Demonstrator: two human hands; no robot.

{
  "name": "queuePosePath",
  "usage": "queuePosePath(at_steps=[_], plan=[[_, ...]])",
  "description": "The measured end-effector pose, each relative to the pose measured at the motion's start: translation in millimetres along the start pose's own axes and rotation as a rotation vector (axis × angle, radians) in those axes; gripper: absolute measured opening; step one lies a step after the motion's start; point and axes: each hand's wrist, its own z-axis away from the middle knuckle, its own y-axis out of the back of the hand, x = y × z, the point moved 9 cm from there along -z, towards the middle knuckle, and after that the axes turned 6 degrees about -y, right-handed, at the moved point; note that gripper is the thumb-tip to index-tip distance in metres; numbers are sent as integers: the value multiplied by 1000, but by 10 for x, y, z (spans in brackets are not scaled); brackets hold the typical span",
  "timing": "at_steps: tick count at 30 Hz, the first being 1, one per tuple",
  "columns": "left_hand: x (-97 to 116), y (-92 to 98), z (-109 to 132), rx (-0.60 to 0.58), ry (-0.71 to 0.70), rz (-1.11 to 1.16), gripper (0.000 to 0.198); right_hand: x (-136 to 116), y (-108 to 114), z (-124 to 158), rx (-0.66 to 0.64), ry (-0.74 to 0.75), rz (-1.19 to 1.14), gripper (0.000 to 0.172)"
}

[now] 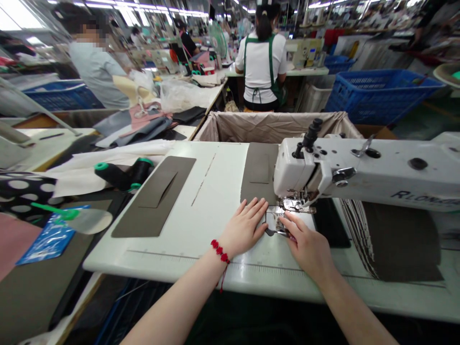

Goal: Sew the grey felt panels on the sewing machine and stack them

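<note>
One brown panel point(259, 189) lies on desk point(201, 230), beside sewing machine point(359, 170) head. Left hand point(243, 229): fingers flat, clasping nothing, at its near edge. Right hand point(312, 247): fingers bent at metal plate point(273, 220); grasp: cannot tell. Risk: premature machine start could catch fingers; uneven pressure could skew panel.

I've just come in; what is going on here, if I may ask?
Work is under way at a white sewing machine. The left hand lies flat, its fingertips by the near edge of a grey-brown panel. The right hand has its fingers at the metal plate; whether they grip anything is unclear. Another panel lies to the left, a brown stack to the right.
</note>
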Motion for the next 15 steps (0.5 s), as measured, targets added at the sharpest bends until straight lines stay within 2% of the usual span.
queuePosePath(at_steps=[15], plan=[[1,15,0,9,0,17,55,-14,27,-5,16,-9,10,49]])
